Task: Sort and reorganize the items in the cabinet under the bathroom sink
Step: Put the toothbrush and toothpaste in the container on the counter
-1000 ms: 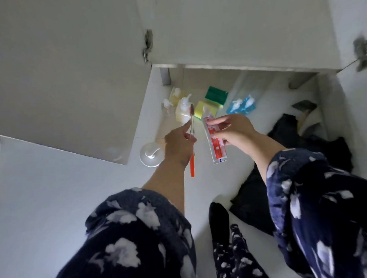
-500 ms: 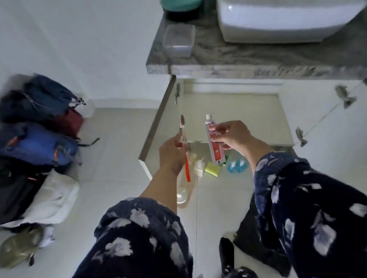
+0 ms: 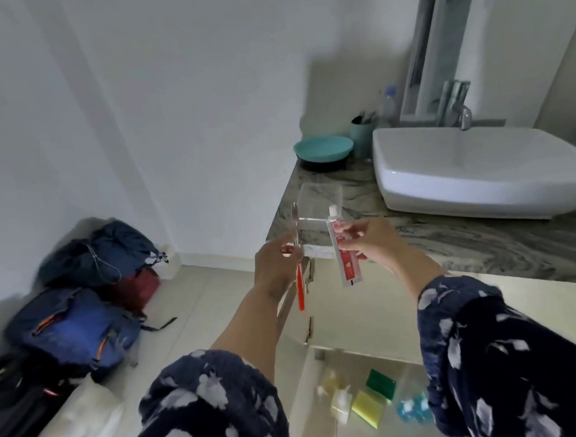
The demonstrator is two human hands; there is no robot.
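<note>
While both arms reach forward in dark floral sleeves, each hand carries one thing. One toothbrush [image 3: 299,277], orange-handled, stands nearly upright in the left hand [image 3: 277,265], bristles up, pinched between thumb and fingers about midway along the handle. One toothpaste tube [image 3: 344,252], red and white, is gripped by the right hand [image 3: 373,244] near its upper half, white cap up, the flat end hanging down and tilted slightly to the right. The two hands are near each other but apart, both raised in front of the edge of the marbled surface [image 3: 446,244].

On that surface sit one clear plastic box [image 3: 319,200] just behind the raised items, one teal dish [image 3: 323,149], one teal cup [image 3: 361,134] holding dark items too small to make out, one clear bottle [image 3: 389,106], and one white basin [image 3: 476,170] with one tap [image 3: 461,110] behind it.

Below, on the cabinet floor [image 3: 322,428], lie two blurred pale bottles [image 3: 337,398], one green sponge [image 3: 381,382], one yellow sponge [image 3: 367,408] and a blue packet [image 3: 412,407], its count unclear. The open cabinet door [image 3: 292,304] shows edge-on behind the left forearm.

At the left wall several bags [image 3: 79,300] are piled on the floor: at least two blue, one red, one black.
</note>
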